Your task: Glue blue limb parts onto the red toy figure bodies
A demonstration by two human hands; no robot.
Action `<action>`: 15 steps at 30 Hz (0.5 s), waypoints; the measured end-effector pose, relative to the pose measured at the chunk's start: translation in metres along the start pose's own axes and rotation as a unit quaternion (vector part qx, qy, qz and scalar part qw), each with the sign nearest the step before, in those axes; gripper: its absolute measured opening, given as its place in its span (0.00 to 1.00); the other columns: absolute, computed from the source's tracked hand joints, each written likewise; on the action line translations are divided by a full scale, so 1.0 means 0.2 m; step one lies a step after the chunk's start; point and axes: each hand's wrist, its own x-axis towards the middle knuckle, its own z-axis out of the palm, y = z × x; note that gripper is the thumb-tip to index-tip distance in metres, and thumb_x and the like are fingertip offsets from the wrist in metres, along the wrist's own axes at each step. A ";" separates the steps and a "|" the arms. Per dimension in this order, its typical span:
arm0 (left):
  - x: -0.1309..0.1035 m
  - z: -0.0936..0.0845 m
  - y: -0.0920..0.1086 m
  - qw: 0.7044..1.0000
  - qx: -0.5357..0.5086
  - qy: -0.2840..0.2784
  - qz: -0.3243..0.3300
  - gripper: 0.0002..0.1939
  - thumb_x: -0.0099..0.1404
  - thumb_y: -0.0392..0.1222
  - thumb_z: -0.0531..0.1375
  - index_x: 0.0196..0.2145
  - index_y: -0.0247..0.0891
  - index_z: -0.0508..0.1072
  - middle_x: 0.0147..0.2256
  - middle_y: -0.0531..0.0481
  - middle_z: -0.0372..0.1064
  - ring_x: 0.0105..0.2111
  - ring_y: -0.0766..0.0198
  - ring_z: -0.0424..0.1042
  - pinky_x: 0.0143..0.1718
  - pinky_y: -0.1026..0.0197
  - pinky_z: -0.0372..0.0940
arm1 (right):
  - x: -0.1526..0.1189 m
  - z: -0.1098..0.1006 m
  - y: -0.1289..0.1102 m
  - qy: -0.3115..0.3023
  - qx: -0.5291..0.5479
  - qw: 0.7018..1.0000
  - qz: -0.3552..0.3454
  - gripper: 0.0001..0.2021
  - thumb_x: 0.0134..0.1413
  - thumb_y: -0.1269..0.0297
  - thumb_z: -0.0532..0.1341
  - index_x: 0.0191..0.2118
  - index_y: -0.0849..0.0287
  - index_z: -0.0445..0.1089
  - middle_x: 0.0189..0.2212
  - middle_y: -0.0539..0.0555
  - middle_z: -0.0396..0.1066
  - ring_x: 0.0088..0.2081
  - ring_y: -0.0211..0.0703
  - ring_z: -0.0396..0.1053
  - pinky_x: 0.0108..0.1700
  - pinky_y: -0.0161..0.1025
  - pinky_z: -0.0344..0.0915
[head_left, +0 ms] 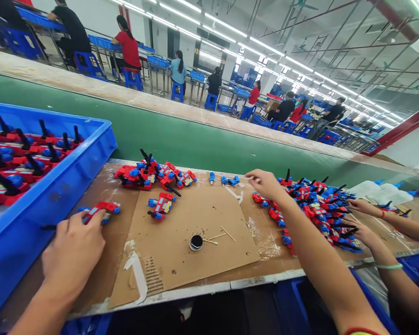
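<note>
At the left of the bench, beside a blue crate, my left hand (75,242) has its fingers closed on a red and blue toy figure (106,210). Over the back of the bench my right hand (265,183) reaches out with fingers apart, touching nothing visible, near small blue parts (230,180). Another toy figure (161,204) lies on the cardboard sheet (209,214). A small cup of black liquid (196,242) stands on the cardboard, with cotton swabs (226,233) by it. Toy piles lie at the back left (150,172) and to the right (316,207).
The blue crate (104,139) at left holds rows of toys. A green conveyor belt (195,135) runs behind the bench. A co-worker's hands (366,221) are at the right pile. Other people sit farther back.
</note>
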 end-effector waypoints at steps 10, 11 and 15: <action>-0.29 -0.14 0.06 0.972 -0.043 0.187 0.133 0.13 0.73 0.38 0.54 0.52 0.38 0.73 0.49 0.44 0.74 0.44 0.59 0.77 0.38 0.62 0.69 | 0.49 0.49 -0.24 -0.044 -0.054 0.997 0.045 0.16 0.59 0.66 0.63 0.51 0.64 0.73 0.43 0.64 0.77 0.52 0.58 0.71 0.56 0.55 0.64; -0.30 -0.17 0.05 0.966 -0.079 0.216 0.119 0.12 0.73 0.37 0.55 0.51 0.38 0.74 0.48 0.45 0.74 0.44 0.60 0.76 0.43 0.63 0.69 | 0.50 0.50 -0.24 -0.032 -0.041 0.998 0.041 0.16 0.57 0.68 0.62 0.51 0.65 0.73 0.42 0.65 0.77 0.51 0.60 0.72 0.55 0.56 0.64; -0.20 -0.23 -0.05 0.956 -0.248 0.147 -0.048 0.15 0.75 0.42 0.50 0.49 0.36 0.74 0.47 0.44 0.75 0.47 0.60 0.76 0.51 0.61 0.69 | 0.48 0.48 -0.21 0.067 0.056 0.996 0.020 0.18 0.56 0.68 0.58 0.51 0.67 0.73 0.45 0.68 0.75 0.50 0.61 0.73 0.54 0.56 0.67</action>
